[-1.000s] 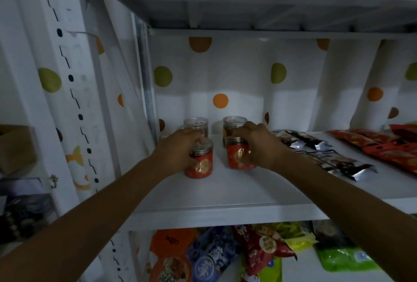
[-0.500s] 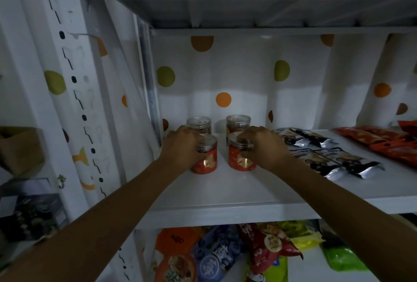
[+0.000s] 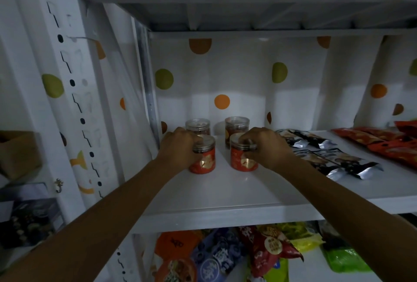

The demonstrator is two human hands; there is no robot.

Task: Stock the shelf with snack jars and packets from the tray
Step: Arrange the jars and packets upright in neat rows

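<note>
Two bare arms reach up to the white shelf [image 3: 225, 193].

The left hand [image 3: 178, 148] is at the left end of the shelf. Its fingers are curled round the side of the front left jar [image 3: 204, 159] and hold it. This jar has a red label and a clear lid. It stands upright on the shelf, about halfway back.

The right hand [image 3: 265, 148] is a little more toward the middle of the shelf. Its fingers and thumb are bent over the top of the front right jar [image 3: 242, 161] and pinch the rim of its lid. This jar has a red label too, and it also stands upright on the shelf. The two front jars are near each other but do not touch.

The back left jar [image 3: 198, 126] and the back right jar [image 3: 237, 124] stand close to the back of the shelf, one behind each front jar.

Dark packets [image 3: 334, 159] with silver ends lie flat in the middle of the shelf, just beside the right hand. Red packets [image 3: 383, 144] lie flat toward the right end of the shelf.

Dotted paper [image 3: 225, 74], white with orange and green spots, hangs behind the shelf. Bright packets [image 3: 225, 257] lie under the shelf, on the next board down.
</note>
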